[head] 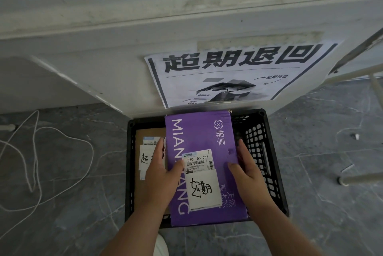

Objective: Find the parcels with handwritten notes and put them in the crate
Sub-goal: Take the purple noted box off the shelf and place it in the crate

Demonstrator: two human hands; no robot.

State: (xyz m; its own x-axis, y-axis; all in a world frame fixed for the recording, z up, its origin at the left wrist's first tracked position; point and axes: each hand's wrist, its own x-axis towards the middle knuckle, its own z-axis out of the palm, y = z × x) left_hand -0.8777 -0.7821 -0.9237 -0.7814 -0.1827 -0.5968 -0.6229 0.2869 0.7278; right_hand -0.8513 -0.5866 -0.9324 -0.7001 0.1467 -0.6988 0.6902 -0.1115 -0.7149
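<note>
A purple box (199, 131) with white lettering, a barcode label and a white handwritten note (204, 189) hangs over the black plastic crate (261, 144). My left hand (160, 175) grips its left edge, thumb on top by the label. My right hand (246, 170) grips its right edge, thumb on the lid. Inside the crate on the left lies a brown cardboard parcel (149, 132) with its own label and handwritten note, partly hidden by my left hand.
The crate stands on a dark marbled floor against a white wall base carrying a printed poster (238, 73). A white cord (41, 152) loops across the floor at left. White metal legs (360, 179) stand at right.
</note>
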